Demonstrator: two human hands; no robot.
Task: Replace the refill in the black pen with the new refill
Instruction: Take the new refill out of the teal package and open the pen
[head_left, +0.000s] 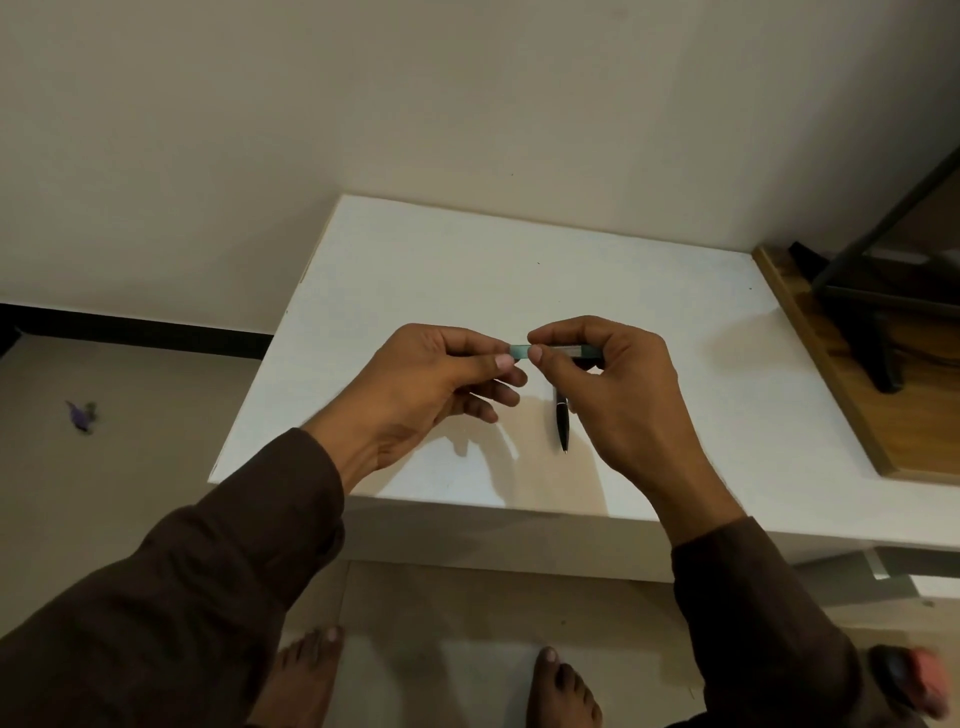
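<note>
Both hands raised above the white table, centre of frame, meeting end to end. Left hand: grip narrow, thumb and forefinger pinched shut on the left end of a slim teal-and-clear packet; remaining fingers curled loosely beneath, not touching it. Right hand: grip likewise pinched, thumb and forefinger closed on the same packet just beside the left thumb, with the packet's longer part running rightward through the fingers and showing pale and shiny at about the knuckles. Contents of the packet cannot be made out; too small and partly hidden by the fingers. Only a short teal stretch is exposed between the two thumbs. Black pen lies flat on the table below and between the hands, just beside the right palm in the frame, untouched, tip pointing toward the lower edge of the frame, upper end hidden behind the right fingers. Dark brown sleeves cover both forearms. Wooden board at right edge of the table.
</note>
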